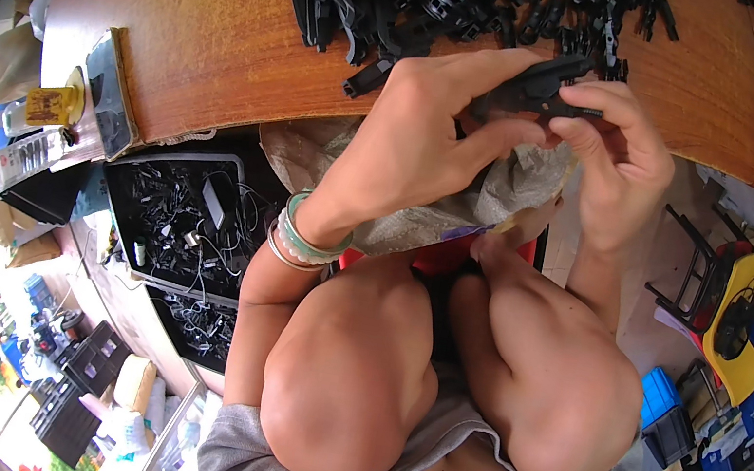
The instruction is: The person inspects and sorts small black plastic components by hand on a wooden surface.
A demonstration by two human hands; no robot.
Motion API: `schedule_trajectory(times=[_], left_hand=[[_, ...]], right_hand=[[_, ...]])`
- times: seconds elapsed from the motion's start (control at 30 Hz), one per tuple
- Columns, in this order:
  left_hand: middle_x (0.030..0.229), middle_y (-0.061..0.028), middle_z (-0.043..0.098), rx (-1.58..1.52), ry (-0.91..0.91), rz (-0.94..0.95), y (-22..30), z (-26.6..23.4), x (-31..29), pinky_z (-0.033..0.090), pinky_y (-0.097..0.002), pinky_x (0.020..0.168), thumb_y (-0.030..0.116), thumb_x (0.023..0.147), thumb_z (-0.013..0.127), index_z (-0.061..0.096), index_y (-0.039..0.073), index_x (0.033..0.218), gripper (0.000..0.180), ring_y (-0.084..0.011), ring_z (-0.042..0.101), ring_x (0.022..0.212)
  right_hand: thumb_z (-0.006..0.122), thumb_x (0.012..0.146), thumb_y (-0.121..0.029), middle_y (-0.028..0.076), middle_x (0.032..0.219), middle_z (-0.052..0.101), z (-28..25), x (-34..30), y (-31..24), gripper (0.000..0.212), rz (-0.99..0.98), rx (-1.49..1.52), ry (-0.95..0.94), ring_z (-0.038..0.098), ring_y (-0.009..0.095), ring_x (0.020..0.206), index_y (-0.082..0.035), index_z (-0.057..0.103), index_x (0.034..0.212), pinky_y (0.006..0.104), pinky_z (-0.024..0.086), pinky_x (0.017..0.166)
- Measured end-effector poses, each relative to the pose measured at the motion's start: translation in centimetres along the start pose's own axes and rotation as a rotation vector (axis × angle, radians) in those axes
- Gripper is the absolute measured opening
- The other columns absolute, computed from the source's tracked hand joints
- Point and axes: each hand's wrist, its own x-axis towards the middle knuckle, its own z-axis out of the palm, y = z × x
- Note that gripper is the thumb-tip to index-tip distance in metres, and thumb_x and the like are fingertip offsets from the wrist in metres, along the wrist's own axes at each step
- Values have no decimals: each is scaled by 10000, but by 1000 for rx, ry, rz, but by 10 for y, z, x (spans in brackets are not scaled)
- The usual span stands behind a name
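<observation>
Around us, the heap of black parts (394, 2) crowds the table (204, 21) just beyond our hands, with loose pieces reaching near the left knuckles. A pale sack (389, 223) fills the space below the table edge, above our bent knees. To our left sit two dark trays (183, 288) of tangled cables and small pieces; to our right, well apart, is a yellow chair (749, 365).

The tabletop is glossy, wood-grained and scuffed; the sack looks woven and crumpled; the heaped parts are long, slim, angular and plastic-looking. Our left hand (433, 131), thumb and fingers closed, grips a black part (541, 82) above the table's near edge, while our right hand (621, 161) pinches its right end between thumb and fingers; we cannot tell whether it is one piece or two
</observation>
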Motion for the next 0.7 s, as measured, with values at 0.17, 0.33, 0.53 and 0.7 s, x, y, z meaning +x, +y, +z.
schedule_trajectory(times=[0.17, 0.33, 0.53, 0.7], left_hand=[[772, -178, 606, 255, 47, 212, -7, 1, 0, 474, -365, 554, 11, 761, 680, 588, -19, 1079, 333, -351, 585, 631], [746, -150, 624, 332, -19, 286, 0, -3, -1, 479, -318, 531, 0, 762, 676, 611, -18, 1067, 312, -271, 615, 607], [720, -120, 650, 381, -21, 330, 0, -2, 2, 502, -270, 525, -4, 761, 690, 644, -16, 1058, 301, -186, 656, 583], [735, -123, 656, 381, -4, 374, -5, -3, 4, 501, -280, 531, 24, 751, 710, 655, -9, 1041, 297, -190, 653, 589]], right_hand=[[686, 774, 67, 111, 967, 612, 4, -1, 1, 224, 22, 6, 39, 614, 137, 755, 43, 651, 994, 220, 508, 627], [774, 668, -30, 76, 944, 631, -5, 1, -3, 349, -122, -310, 17, 567, 131, 739, 3, 663, 997, 235, 422, 627], [750, 658, 19, 61, 839, 640, -3, -3, -1, 284, -123, -364, 77, 560, 135, 720, 13, 662, 928, 236, 403, 607], [736, 666, 42, 58, 833, 636, -5, -6, 7, 275, -135, -314, 90, 549, 130, 714, 19, 663, 931, 230, 399, 612]])
